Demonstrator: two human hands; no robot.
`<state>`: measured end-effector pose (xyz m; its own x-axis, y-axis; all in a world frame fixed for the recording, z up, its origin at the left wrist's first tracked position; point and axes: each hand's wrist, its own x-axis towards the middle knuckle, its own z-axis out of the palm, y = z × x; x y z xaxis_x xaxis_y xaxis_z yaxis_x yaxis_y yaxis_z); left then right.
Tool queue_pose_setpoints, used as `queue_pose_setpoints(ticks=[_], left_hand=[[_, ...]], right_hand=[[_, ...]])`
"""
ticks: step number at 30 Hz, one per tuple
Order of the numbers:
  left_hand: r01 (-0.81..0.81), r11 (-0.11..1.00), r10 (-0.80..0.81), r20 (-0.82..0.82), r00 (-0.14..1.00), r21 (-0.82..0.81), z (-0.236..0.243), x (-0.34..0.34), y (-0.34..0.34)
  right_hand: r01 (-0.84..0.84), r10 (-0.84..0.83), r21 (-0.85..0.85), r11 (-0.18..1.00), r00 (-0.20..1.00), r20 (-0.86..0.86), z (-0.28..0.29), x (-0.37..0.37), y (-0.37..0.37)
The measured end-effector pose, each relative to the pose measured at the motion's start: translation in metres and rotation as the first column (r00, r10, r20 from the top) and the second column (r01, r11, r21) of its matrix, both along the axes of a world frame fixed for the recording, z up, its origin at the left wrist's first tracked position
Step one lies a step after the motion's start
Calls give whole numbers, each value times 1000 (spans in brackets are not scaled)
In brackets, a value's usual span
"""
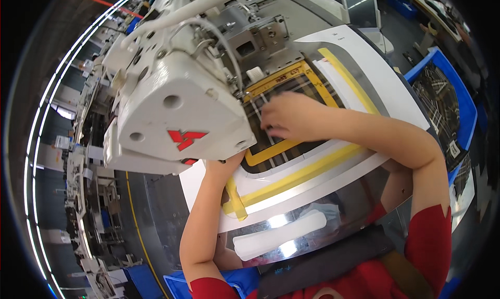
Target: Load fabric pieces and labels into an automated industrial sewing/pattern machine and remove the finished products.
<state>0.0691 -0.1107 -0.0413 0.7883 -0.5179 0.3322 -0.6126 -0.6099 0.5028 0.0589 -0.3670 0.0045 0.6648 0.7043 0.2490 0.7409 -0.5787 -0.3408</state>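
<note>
Plaid cloth (pixel 298 85) lies beside the sewing machine (pixel 177 109); a blue bin (pixel 467 103) farther right holds plaid pieces (pixel 437 93). Right hand (pixel 296 116) curls over cloth, left hand (pixel 226 166) is half hidden by the machine; grips unclear.

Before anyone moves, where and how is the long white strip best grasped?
Probably pinch the long white strip across its narrow middle, from above: it lies flat along the shiny surface, its top uncovered, and its length favours a central hold.

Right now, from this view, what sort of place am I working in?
Probably a sewing workshop or garment factory: a white machine, likely for sewing, stands over plaid fabric in a yellow frame, and a blue bin of similar plaid pieces sits at the right.
</note>
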Motion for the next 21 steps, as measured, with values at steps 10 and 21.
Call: queue_pose_setpoints(ticks=[10, 21], left_hand=[[51, 984, -69, -104, 992, -172, 17, -7, -6], [4, 993, -10, -49, 999, -117, 18, -11, -8]], right_hand=[[-129, 115, 105, 986, 985, 131, -19, -32, 14], [-85, 82, 129, 988, 996, 24, -18, -37, 10]])
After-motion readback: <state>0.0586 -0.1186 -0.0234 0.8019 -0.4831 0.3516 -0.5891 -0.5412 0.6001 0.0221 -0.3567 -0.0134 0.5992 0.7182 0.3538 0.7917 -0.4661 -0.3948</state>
